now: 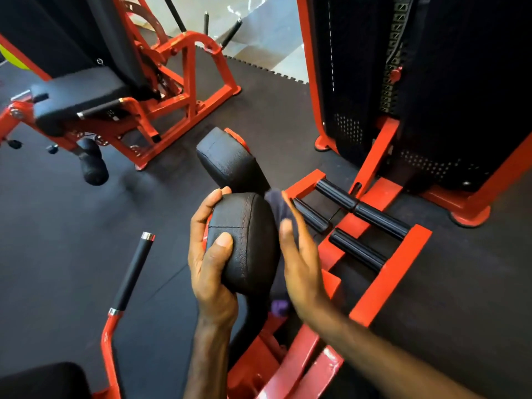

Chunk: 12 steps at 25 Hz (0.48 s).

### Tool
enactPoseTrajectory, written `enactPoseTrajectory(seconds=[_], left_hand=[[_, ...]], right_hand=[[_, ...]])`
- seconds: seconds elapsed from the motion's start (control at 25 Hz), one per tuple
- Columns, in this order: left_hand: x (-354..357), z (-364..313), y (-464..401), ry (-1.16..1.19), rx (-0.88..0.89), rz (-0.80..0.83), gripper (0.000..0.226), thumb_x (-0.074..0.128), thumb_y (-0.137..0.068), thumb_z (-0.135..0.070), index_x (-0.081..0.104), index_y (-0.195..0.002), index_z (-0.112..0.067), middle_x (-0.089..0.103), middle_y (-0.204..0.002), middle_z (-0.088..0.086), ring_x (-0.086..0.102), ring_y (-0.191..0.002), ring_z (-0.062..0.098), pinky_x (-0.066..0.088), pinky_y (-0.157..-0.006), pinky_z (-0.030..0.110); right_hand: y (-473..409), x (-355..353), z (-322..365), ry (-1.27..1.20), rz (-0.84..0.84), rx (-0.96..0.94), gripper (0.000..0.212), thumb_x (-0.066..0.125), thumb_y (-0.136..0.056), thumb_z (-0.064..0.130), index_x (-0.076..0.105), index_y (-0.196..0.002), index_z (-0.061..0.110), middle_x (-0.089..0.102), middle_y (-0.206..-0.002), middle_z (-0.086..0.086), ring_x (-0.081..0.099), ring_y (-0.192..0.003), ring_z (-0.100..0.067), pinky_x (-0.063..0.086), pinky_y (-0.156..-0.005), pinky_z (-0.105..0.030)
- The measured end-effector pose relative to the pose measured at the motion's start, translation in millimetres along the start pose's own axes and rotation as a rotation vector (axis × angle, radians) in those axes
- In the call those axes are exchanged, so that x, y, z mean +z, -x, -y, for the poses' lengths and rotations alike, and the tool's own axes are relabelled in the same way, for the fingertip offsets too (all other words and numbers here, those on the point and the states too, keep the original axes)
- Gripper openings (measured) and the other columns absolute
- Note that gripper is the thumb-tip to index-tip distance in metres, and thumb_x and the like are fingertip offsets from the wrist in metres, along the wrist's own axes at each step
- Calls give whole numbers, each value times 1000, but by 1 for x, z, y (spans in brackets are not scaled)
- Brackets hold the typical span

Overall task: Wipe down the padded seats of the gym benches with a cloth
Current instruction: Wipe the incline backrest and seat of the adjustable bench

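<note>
Two black padded cushions stand on a red machine in front of me. My left hand (207,272) grips the near pad (247,243), thumb on its front face and fingers curled round its left edge. My right hand (302,263), blurred, lies with straight fingers along the pad's right side. It presses a dark purple cloth (275,204) against the pad. The cloth shows above my fingertips and again below my palm. The far pad (227,159) stands just behind, touched by neither hand.
A black padded bench seat (80,93) on a red frame stands at the upper left. Black foot rollers (371,220) in a red frame lie to the right, before a covered weight stack (431,82). A black handle (132,272) rises at the lower left, beside another seat (43,381).
</note>
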<state>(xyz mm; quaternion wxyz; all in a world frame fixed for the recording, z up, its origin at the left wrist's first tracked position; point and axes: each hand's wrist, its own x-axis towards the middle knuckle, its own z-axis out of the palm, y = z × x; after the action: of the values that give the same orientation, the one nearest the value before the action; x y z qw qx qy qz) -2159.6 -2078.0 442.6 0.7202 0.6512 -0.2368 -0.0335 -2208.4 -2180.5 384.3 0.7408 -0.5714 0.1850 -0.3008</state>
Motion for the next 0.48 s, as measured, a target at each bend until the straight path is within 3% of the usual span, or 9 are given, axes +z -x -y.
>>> enactPoseTrajectory(seconds=[0.08,0.24,0.28,0.4,0.48], left_hand=[[0,-1,-2,3,7,4,71,53,-87,-27,46,-152,2,53,-155,23,48,-142,51,31,-123,71],[-3,2,-5,13,35,21,69,52,-88,-27,48,-151,2,54,-154,23,49,-142,51,30,-122,73],[-3,4,-4,27,32,14,70,52,-88,-27,47,-151,2,54,-154,24,49,-142,51,30,-122,72],[-1,4,-2,61,18,-5,70,53,-89,-26,46,-152,3,53,-154,26,48,-142,52,32,-124,68],[0,4,-1,78,18,-5,70,53,-89,-26,46,-151,5,54,-152,26,51,-140,49,36,-122,63]], right_hand=[[-11,3,12,-6,-2,75,48,43,-112,34,47,-159,23,46,-164,13,35,-155,-4,25,-131,-46],[56,11,29,18,80,-153,53,41,-111,29,34,-163,25,31,-172,14,21,-162,-8,16,-132,-32],[47,8,26,10,69,-187,52,42,-111,27,35,-163,23,33,-171,13,23,-161,-9,18,-132,-35],[-2,9,32,-28,29,-36,49,43,-113,26,43,-161,16,43,-167,9,32,-157,-7,25,-131,-47],[20,16,37,-4,11,-118,48,43,-113,23,43,-160,14,42,-167,6,31,-158,-10,24,-131,-44]])
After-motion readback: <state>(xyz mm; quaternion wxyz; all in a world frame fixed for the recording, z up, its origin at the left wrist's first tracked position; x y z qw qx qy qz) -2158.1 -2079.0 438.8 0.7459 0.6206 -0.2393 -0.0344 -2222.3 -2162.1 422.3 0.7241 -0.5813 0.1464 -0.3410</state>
